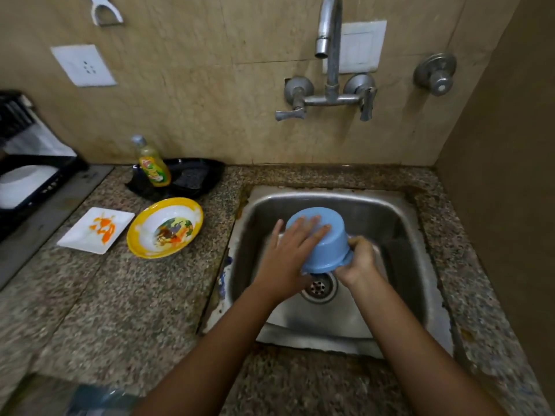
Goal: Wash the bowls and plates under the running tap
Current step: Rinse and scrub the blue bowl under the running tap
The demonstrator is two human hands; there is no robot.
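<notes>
Head view: two hands holding a blue bowl over the sink

The right hand (359, 259) is curling its fingers round the rim of the blue bowl (326, 247) and gripping it on the bowl's right side. The left hand (292, 250) is lying flat on the bowl's outside, with its fingers straight and spread, pressing against the wall and the bottom. The bowl is sitting tipped over, with its bottom pointing up and away from the person and its open mouth facing down toward them. It is hanging in the middle of the sink (339, 334), just above the drain (318, 286). Both bare arms are reaching in from the near edge of the counter (120, 295).

The tap (327, 46) is sticking out of the wall above the far edge of the sink. I cannot tell if water is coming out of it.

On the counter to the left of the sink, a yellow bowl (165, 228) with food bits in it is sitting near the sink's left edge. A white square plate (96, 229) with orange smears is lying just beside it, further left. Behind them, near the wall, a bottle of dish soap (153, 166) is standing on a black tray (192, 178). A black dish rack (27, 175) is sitting at the far left edge of the counter.
</notes>
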